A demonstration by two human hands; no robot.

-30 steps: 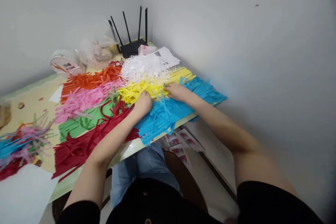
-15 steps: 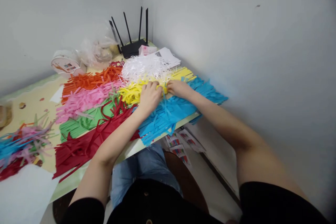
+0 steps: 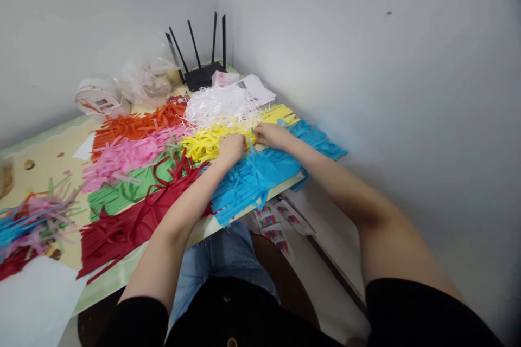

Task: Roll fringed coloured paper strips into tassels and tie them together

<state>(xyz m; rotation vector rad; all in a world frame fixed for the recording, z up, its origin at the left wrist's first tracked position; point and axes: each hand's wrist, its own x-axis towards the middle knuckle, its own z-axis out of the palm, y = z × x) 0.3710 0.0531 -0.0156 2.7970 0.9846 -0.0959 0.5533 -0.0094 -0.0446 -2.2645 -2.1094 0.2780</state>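
Between the band of yellow cut-paper strips [image 3: 203, 143] and the blue fringed paper strips [image 3: 260, 173], the left hand [image 3: 232, 147] and right hand [image 3: 271, 134] are set just beside each other, equally near. Fingers are curled narrow onto the yellow strips, which lie just ahead, banded left to right; whether any is pinched cannot be told. White shredded paper [image 3: 220, 105] is heaped just beyond, and red paper strips [image 3: 134, 217] lie under the left forearm on the worktop [image 3: 44, 157].

We sit at a table [image 3: 44, 157] pushed into a bare white corner, seemingly a home craft spot: a router [image 3: 201, 73] and plastic bag [image 3: 142, 78] stand at the back, and coloured paper strips [image 3: 134, 152] cover the top.
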